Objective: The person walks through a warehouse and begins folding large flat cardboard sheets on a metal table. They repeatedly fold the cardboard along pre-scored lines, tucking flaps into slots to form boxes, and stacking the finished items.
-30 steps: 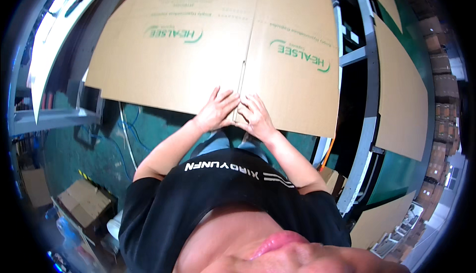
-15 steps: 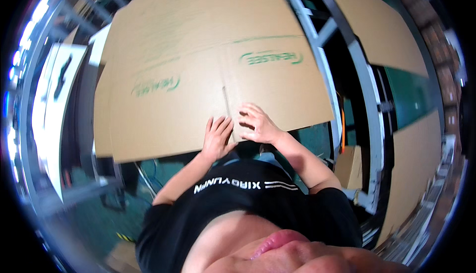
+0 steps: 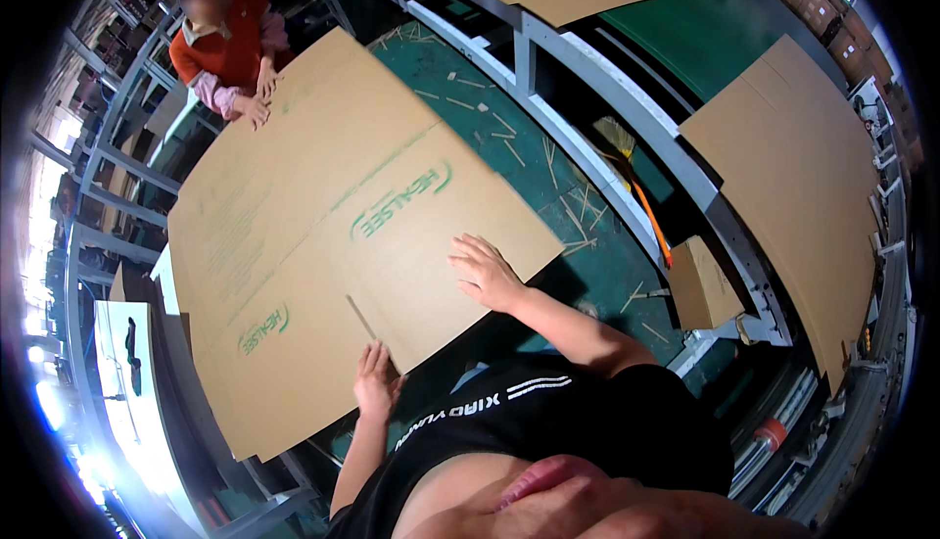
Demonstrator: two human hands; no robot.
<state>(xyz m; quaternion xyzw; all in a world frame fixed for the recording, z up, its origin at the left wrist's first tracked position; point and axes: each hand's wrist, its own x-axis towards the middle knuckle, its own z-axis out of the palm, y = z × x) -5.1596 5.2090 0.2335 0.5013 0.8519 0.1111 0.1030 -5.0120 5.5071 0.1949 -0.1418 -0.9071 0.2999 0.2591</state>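
A large flat cardboard sheet [image 3: 304, 196] with green print lies before me, its near edge close to my body. My left hand [image 3: 376, 382] rests on it at the near edge, beside the lower end of a narrow slot [image 3: 360, 317]; its fingers are stretched out. Farther right, my right hand [image 3: 488, 273] lies on the sheet near the right part of that edge, fingers spread, holding nothing. At the far end a co-worker [image 3: 235, 45] in an orange top has both hands on the sheet's far left edge.
To the right runs a grey metal frame [image 3: 578, 138] beside a conveyor with a green belt [image 3: 676, 40] and more cardboard sheets [image 3: 803, 167]. A small cardboard box [image 3: 700, 284] stands by the frame. Cardboard strips litter the green floor [image 3: 480, 123]. A white panel [image 3: 142, 402] is at left.
My hands have moved apart, the right one shifting away from the slot. The view has turned, so the sheet appears slanted and the co-worker at the far end now shows.
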